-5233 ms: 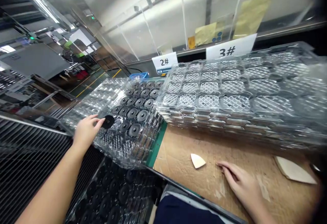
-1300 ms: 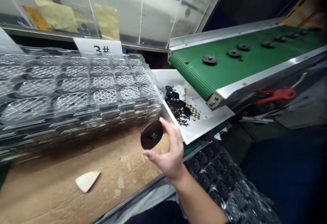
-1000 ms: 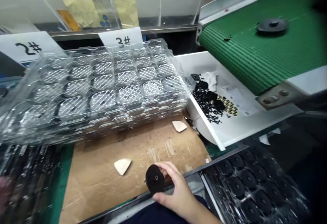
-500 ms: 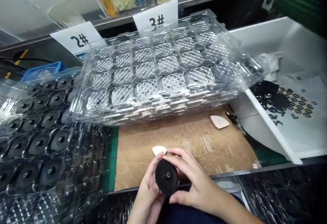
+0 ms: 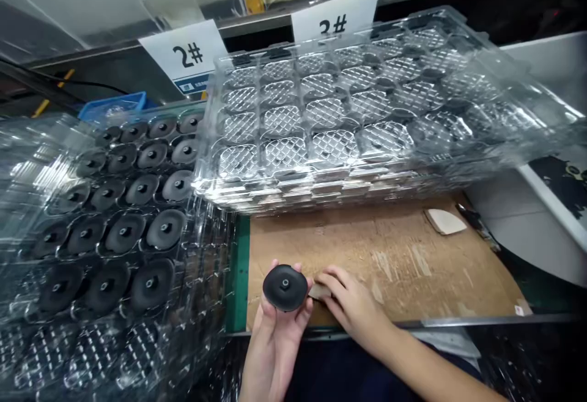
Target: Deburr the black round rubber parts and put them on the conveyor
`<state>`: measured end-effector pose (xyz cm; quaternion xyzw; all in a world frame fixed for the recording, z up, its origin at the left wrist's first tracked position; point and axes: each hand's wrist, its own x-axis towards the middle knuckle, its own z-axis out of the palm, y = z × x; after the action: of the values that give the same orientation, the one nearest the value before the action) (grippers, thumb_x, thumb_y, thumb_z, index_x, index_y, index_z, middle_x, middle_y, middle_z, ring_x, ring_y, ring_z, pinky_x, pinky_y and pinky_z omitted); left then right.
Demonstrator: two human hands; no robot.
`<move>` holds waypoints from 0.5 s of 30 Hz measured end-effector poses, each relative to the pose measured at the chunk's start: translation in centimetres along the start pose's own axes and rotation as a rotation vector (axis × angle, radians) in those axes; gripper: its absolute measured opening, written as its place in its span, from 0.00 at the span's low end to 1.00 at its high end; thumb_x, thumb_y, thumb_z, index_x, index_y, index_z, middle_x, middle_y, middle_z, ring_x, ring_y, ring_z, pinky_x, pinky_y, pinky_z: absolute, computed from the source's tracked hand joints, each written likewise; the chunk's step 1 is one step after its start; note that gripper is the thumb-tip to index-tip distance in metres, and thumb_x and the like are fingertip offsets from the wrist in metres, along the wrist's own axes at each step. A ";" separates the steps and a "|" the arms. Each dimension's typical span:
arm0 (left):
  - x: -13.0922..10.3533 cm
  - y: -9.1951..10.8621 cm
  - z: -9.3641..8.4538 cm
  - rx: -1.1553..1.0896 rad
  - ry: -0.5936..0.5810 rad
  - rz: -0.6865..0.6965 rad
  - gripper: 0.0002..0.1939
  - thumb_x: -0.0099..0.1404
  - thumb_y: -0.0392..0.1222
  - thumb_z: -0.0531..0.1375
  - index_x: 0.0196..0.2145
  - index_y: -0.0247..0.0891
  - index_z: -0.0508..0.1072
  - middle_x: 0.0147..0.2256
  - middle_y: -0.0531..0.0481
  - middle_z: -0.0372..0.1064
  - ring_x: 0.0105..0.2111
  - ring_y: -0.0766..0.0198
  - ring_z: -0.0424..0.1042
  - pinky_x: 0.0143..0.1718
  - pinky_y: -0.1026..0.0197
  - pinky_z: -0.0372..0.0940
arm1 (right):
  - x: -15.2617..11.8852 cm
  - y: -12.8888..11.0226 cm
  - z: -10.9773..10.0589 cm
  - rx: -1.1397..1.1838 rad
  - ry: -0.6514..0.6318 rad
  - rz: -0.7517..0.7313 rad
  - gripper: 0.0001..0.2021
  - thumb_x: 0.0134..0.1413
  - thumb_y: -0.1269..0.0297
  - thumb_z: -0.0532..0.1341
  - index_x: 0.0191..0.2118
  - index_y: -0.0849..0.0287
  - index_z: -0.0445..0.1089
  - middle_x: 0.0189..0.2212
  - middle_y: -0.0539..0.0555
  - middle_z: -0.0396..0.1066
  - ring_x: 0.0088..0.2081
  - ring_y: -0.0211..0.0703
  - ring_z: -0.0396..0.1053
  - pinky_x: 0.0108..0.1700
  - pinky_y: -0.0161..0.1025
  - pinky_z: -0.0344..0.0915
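My left hand [image 5: 279, 344] is closed round a rounded black part [image 5: 285, 295] with a small raised hub at its centre, its face tilted up towards me. Close beside it, my right hand [image 5: 360, 307] has its fingers bent over a small pale wedge-shaped pad [image 5: 318, 292] above the brown cardboard [image 5: 330, 237]. The right hand covers part of this pad. A second pale pad [image 5: 444, 221], with one rounded side, lies on the cardboard to the right.
Stacked clear plastic trays [image 5: 293, 185] stand behind the cardboard. On the left, another tray holds several similar black parts [image 5: 123, 232]. A white bin [image 5: 548, 191] is at the right, a blue basket [image 5: 114, 107] behind. Signs "2#" [image 5: 183, 53] and "3#" [image 5: 334, 16] hang at the back.
My right hand has left the black part and moved onto the near pale pad. My left hand keeps the part, now tilted differently. The view has shifted left.
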<state>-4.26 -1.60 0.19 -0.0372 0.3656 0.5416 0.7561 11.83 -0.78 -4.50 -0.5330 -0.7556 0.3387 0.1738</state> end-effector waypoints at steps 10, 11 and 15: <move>-1.1 1.7 -0.4 -0.049 -0.027 0.009 0.19 0.58 0.44 0.60 0.48 0.45 0.71 0.48 0.44 0.70 0.50 0.50 0.66 0.54 0.51 0.59 | 1.2 -1.2 -1.4 -0.010 -0.015 -0.111 0.10 0.58 0.69 0.53 0.43 0.57 0.69 0.27 0.52 0.69 0.31 0.41 0.66 0.35 0.39 0.62; -1.3 1.7 -0.4 -0.046 -0.023 0.012 0.19 0.57 0.43 0.60 0.48 0.44 0.71 0.47 0.44 0.71 0.50 0.50 0.66 0.54 0.51 0.59 | 1.6 -1.6 -2.3 -0.002 0.011 -0.086 0.10 0.58 0.69 0.53 0.44 0.57 0.68 0.29 0.53 0.70 0.32 0.41 0.67 0.35 0.38 0.62; -1.9 1.3 -0.1 0.002 -0.040 0.051 0.19 0.55 0.41 0.63 0.46 0.45 0.72 0.45 0.47 0.72 0.49 0.53 0.68 0.52 0.54 0.62 | 2.7 -6.0 -6.0 0.149 0.171 -0.060 0.13 0.59 0.68 0.52 0.49 0.55 0.63 0.39 0.53 0.69 0.38 0.38 0.67 0.39 0.35 0.63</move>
<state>-5.72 -2.60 1.66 -0.0161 0.3518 0.5608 0.7493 10.49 2.43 3.72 -0.5228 -0.7264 0.3418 0.2868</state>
